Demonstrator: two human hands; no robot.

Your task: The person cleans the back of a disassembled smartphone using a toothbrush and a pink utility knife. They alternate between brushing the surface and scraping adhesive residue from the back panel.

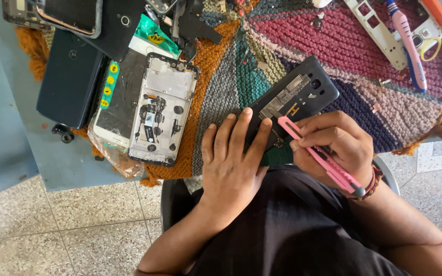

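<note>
Two hands (231, 163), one pink knife (318, 156), one toothbrush (407, 43), one knitted mat (282, 56).

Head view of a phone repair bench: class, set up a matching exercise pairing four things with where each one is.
Things:
1. pink utility knife
2. opened black phone
3. toothbrush
4. silver phone frame

Places:
A. far right of the knitted mat
B. under the left hand
C. left of the left hand, on the mat's orange edge
D. in the right hand

Pairs: 1-D, 2-B, 3-A, 4-C
</note>
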